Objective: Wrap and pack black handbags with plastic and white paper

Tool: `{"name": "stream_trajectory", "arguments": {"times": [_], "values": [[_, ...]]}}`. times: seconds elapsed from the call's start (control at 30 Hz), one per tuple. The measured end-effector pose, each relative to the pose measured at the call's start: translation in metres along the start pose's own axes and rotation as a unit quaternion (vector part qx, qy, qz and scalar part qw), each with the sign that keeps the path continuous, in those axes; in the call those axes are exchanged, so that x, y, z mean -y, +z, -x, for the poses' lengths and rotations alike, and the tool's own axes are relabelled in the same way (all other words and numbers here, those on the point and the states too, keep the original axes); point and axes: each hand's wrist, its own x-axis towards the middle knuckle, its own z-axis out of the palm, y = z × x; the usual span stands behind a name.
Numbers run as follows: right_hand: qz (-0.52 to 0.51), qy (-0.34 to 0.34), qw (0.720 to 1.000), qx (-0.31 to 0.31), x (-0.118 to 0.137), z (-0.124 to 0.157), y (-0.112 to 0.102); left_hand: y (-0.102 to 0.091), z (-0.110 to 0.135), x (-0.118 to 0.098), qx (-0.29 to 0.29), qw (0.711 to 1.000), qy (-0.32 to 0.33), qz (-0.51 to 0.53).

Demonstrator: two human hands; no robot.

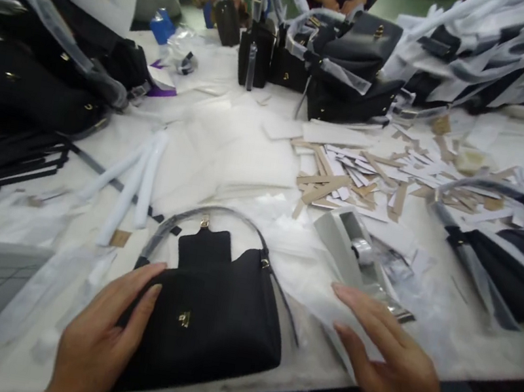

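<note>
Black handbag (212, 321), head view: lies flat at the near edge of the white table (230, 144), right in front of the person. Flap open and turned up, gold clasp (183, 319) on the front, wrapped handle (219, 214) arching away from it.

Left hand (106, 330): open, fingers spread over the bag's left edge, thumb on the front panel. It touches the bag without clenching it.

Right hand (389, 362): open, flat, palm down, fingers straight, over thin white wrapping sheet just right of the bag and clear of it.

Grey tape dispenser (357, 251) sits just beyond the right fingertips. White rolled tubes (135, 182) lie left of the handle, cardboard strips (354, 177) are scattered mid-table. More black bags (346, 70) stand at the far side, with another person's hands (340, 0) behind them.
</note>
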Motion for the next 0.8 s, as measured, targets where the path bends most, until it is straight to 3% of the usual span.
{"name": "stream_trajectory", "arguments": {"times": [0.1,0.17,0.27,0.33,0.43,0.57,0.7,0.8], "values": [[-0.076,0.012,0.994,0.080,0.026,0.030,0.031,-0.015,0.042,0.031,-0.007,0.999,-0.047,-0.016],[-0.107,0.053,0.987,0.107,0.037,0.048,0.056,-0.013,0.073,0.054,-0.004,0.993,-0.116,0.014],[-0.138,0.101,0.980,0.102,0.052,0.057,0.085,0.002,0.105,0.074,0.004,0.960,-0.223,0.171],[-0.155,0.128,0.977,0.077,0.066,0.053,0.094,0.010,0.113,0.073,-0.002,0.929,-0.238,0.282],[-0.174,0.174,0.969,0.032,0.093,0.044,0.089,0.007,0.113,0.062,-0.052,0.913,-0.207,0.349],[-0.210,0.181,0.961,0.016,0.118,0.051,0.073,-0.014,0.122,0.067,-0.080,0.932,-0.146,0.322],[-0.091,0.075,0.993,0.027,0.117,0.064,0.069,-0.022,0.137,0.090,-0.044,0.984,-0.080,0.156],[0.018,-0.062,0.997,0.051,0.122,0.057,0.067,-0.027,0.132,0.088,-0.049,0.996,0.074,0.005]]}}
